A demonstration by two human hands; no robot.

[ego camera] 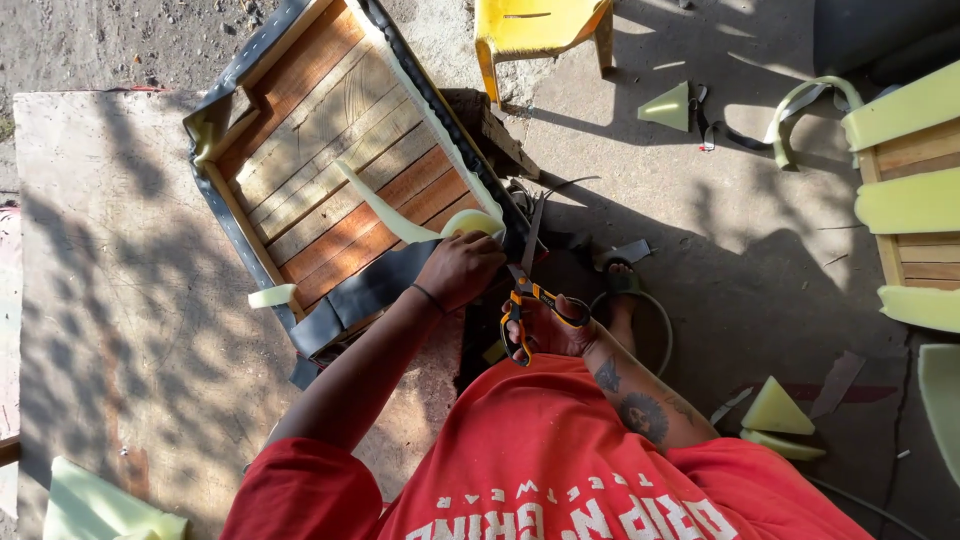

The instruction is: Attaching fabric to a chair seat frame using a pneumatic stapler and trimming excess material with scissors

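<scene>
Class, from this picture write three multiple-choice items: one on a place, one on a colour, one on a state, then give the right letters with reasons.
1. Where does the wooden frame lie?
A. on the board on the ground
B. on the yellow chair
C. on the person's lap

2. What colour are the handles of the scissors?
A. blue
B. orange and black
C. white

3. What is the left hand doing?
A. hanging free
B. pressing on the foam strip at the frame's edge
C. holding a hammer

Answers:
1 A, the frame rests on the flat board.
2 B, the handles in the right hand show orange with black.
3 B, the hand sits on the pale foam strip at the frame's corner.
</scene>
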